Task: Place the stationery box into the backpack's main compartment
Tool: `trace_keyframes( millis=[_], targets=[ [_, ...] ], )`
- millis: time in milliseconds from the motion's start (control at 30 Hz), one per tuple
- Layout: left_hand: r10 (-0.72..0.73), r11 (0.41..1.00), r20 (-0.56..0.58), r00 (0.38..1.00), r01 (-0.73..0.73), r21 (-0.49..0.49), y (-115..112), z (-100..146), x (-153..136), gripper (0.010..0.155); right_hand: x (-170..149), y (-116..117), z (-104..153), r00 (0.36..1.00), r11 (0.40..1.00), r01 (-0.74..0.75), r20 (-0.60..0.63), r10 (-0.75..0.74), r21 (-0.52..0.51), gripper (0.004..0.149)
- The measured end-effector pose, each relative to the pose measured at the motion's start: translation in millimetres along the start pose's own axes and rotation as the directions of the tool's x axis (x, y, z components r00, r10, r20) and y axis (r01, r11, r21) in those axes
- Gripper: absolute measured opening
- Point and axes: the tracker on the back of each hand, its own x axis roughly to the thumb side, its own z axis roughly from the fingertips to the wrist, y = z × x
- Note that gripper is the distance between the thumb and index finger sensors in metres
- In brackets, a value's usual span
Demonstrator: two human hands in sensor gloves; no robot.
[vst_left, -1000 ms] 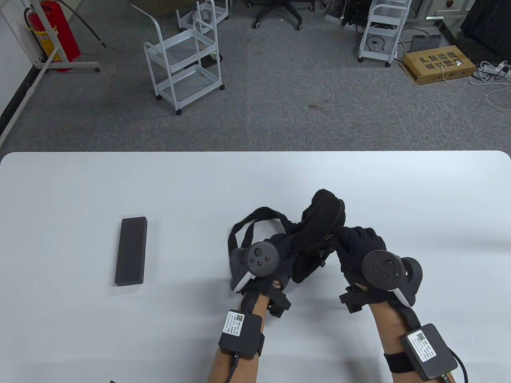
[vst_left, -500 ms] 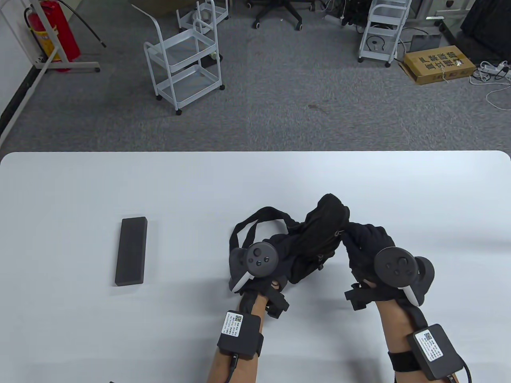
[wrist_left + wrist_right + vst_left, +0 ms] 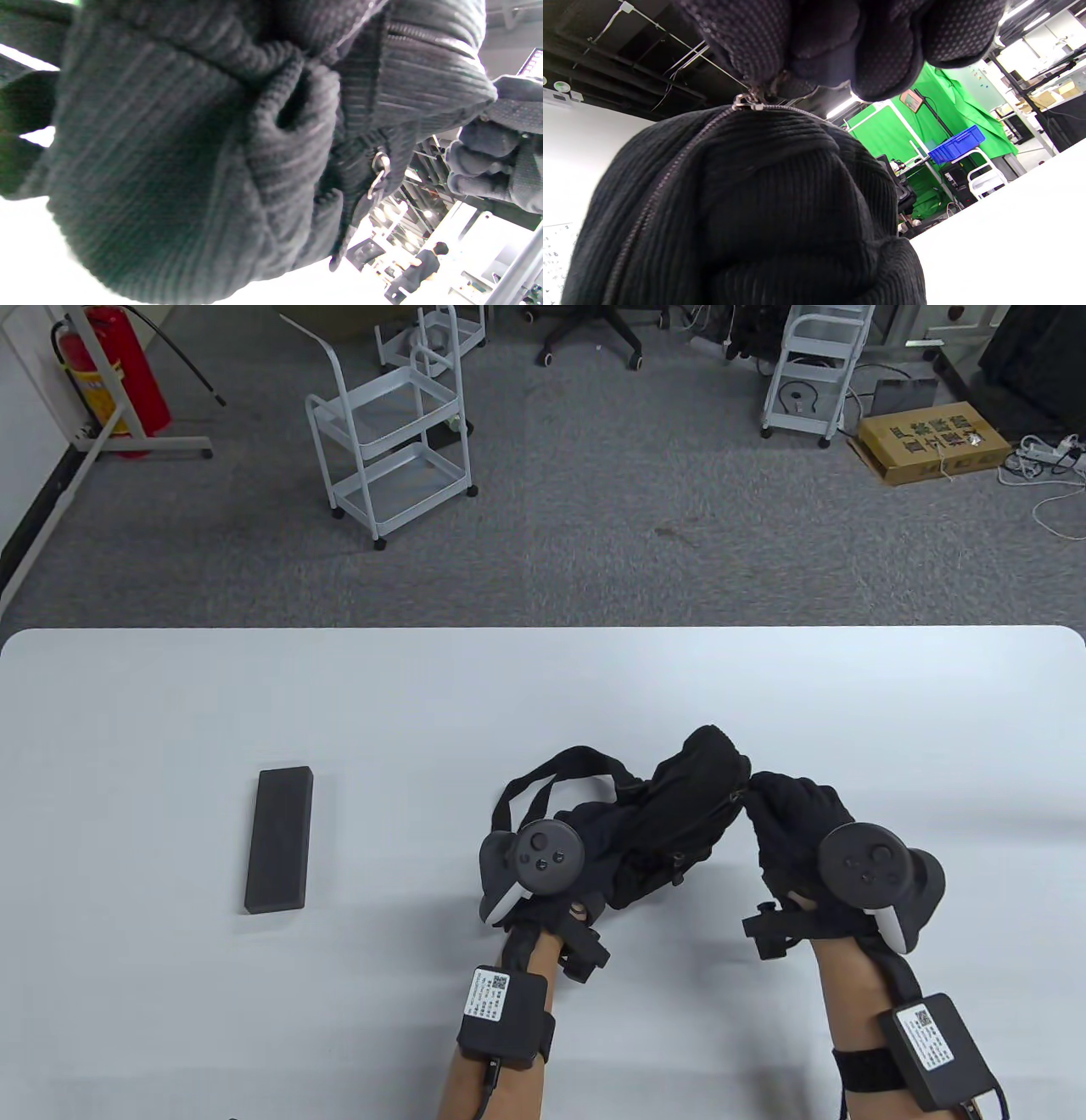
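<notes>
Backpack (image 3: pixel 679 806) of black ribbed corduroy cloth, with a shiny metal zipper (image 3: pixel 746 103)

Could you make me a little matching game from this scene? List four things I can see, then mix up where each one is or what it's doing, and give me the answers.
Things:
1. stationery box
2. backpack
3. left hand
4. right hand

Places or states:
A. pinches the zipper pull at the bag's top
B. lies flat and alone at the table's left
C. grips the corduroy fabric on the strap side
D. held up between both hands, straps trailing left

Pairs: 1-B, 2-D, 3-C, 4-A
</notes>
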Motion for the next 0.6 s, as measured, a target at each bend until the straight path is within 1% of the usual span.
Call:
trace_keyframes(
  millis=[600],
  targets=[
    [0.025,1.000,0.024,0.999,-0.025,-0.011,2,1,-3,0.046,-26,-6,-6,0.995,0.999,0.026,-0.092,-0.028,-0.021,0.039]
  ],
)
